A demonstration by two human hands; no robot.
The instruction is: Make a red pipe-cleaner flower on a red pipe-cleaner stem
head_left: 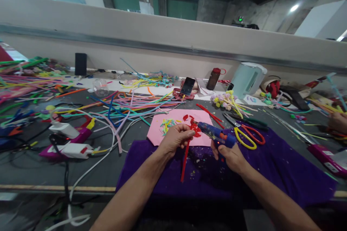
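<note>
My left hand [175, 138] pinches a red pipe-cleaner flower [194, 129] whose long red stem [185, 161] hangs down toward me. A blue glue gun [216, 134] is gripped in my right hand [230, 153], its nozzle pointing left and almost touching the red flower head. Both hands hover over a purple cloth [273, 166], just in front of a pink paper sheet [173, 121] strewn with small coloured scraps.
Yellow-handled scissors [245, 139] and red-handled scissors [252, 133] lie right of the glue gun. Loose pipe cleaners [130, 103] cover the table's left and middle, with power adapters and cables [67, 140]. A phone [187, 86], bottle [213, 78], kettle [248, 78] stand behind. Another person's hand [337, 122] is at far right.
</note>
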